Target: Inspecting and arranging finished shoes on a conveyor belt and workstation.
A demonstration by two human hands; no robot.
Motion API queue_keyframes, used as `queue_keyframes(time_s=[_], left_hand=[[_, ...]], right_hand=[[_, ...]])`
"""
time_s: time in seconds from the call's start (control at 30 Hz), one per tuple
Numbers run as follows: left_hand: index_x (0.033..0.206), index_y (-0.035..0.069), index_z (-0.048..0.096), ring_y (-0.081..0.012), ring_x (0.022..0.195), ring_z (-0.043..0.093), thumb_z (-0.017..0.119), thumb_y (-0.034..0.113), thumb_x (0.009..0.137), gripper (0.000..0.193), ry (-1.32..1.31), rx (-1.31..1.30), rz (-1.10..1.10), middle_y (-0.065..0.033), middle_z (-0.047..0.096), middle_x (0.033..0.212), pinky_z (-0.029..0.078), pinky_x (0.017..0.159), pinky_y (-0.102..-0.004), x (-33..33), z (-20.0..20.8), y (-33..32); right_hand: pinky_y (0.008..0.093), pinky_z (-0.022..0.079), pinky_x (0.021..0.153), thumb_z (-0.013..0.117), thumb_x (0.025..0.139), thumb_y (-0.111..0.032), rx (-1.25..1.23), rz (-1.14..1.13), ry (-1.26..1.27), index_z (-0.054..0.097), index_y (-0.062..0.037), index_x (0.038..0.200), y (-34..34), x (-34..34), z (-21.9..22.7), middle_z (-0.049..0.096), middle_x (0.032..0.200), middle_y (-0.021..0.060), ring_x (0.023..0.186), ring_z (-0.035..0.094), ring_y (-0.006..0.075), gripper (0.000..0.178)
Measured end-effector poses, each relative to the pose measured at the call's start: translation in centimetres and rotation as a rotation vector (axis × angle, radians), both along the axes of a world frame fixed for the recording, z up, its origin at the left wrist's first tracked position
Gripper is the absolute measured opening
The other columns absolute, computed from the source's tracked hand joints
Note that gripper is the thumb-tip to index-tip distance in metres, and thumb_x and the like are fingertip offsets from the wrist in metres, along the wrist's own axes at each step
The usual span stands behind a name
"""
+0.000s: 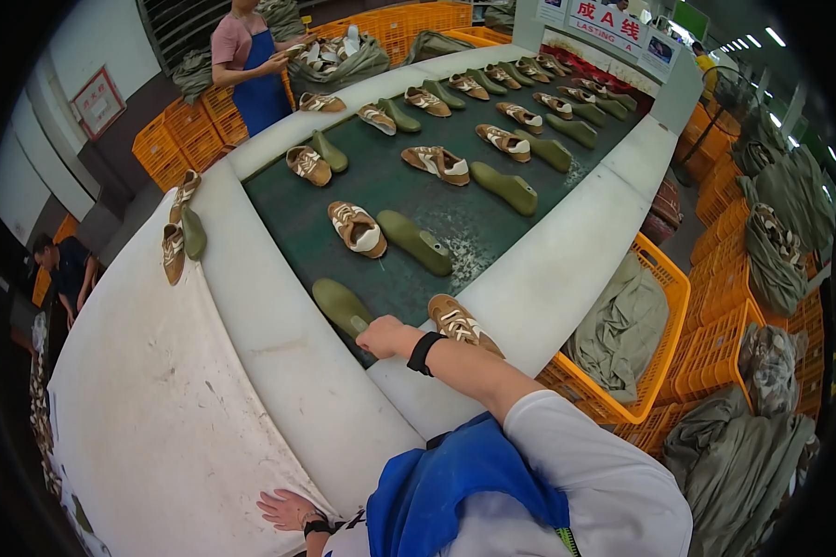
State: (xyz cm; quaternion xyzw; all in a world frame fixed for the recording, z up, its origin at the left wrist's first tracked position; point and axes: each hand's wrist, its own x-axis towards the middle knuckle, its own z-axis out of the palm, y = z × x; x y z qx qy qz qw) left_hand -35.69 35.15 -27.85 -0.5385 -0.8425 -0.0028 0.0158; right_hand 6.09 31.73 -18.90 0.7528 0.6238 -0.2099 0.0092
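My right hand reaches across the white table edge with its fingers closed on the end of a green shoe last, which lies on the dark green belt. Just beside my right wrist, on the white edge, sits a brown and white sneaker. My left hand lies with fingers spread on the white cloth-covered tabletop, holding nothing. Farther up the belt are another brown sneaker and a green last, side by side.
Rows of sneakers and lasts line the belt. Two sneakers and a last rest at the left tabletop corner. An orange crate with grey-green cloth stands right, near stacked crates. A person in a blue apron handles something at the far left.
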Motion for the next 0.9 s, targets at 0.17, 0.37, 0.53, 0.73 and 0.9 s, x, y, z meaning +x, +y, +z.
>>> queue_keyframes(time_s=[0.17,0.37,0.53,0.73,0.9], left_hand=[[0.137,0.023,0.037,-0.0296,0.133,0.028,0.028,0.047,0.095,0.049,0.004,0.002,0.003,0.0006,0.029,0.147,0.026,0.103,-0.0509,-0.3,0.0,0.2],[0.136,0.024,0.037,-0.0295,0.133,0.028,0.028,0.047,0.095,0.048,0.004,0.016,0.005,0.0007,0.029,0.147,0.026,0.102,-0.0509,-0.6,-0.3,0.5],[0.137,0.024,0.037,-0.0294,0.133,0.029,0.029,0.046,0.095,0.048,0.023,0.021,-0.001,0.0009,0.03,0.147,0.027,0.102,-0.0508,-1.2,-0.9,0.7],[0.137,0.024,0.037,-0.0291,0.133,0.029,0.028,0.047,0.095,0.049,0.025,0.033,-0.004,0.0008,0.03,0.147,0.027,0.102,-0.0507,-1.3,-1.2,0.8],[0.137,0.024,0.036,-0.0294,0.133,0.028,0.028,0.047,0.095,0.049,0.004,0.012,0.003,0.0007,0.029,0.147,0.027,0.103,-0.0508,-1.5,-1.0,0.9]], right_hand=[[0.0391,0.049,0.068,0.058,0.074,-0.008,0.008,-0.022,0.013,0.061,-0.0156,0.085,0.0,-0.2,-0.1,0.065,0.082,0.0076,0.082,0.063,0.028,0.013],[0.0393,0.048,0.068,0.057,0.074,-0.008,0.01,-0.014,0.014,0.06,-0.015,0.084,-0.2,-0.1,0.5,0.064,0.081,0.0082,0.082,0.062,0.0283,0.013],[0.0395,0.047,0.068,0.056,0.073,-0.007,-0.015,0.018,0.021,0.06,-0.0151,0.083,-0.1,0.0,1.0,0.064,0.081,0.0077,0.082,0.062,0.0282,0.013],[0.0392,0.048,0.067,0.057,0.073,-0.007,-0.013,0.024,0.004,0.06,-0.0153,0.082,0.1,-0.3,0.5,0.064,0.08,0.0074,0.081,0.062,0.0278,0.013],[0.0408,0.046,0.062,0.054,0.075,-0.009,-0.009,0.027,-0.015,0.056,-0.0154,0.081,0.4,-0.8,-0.1,0.062,0.077,0.0075,0.077,0.062,0.0288,0.008]])
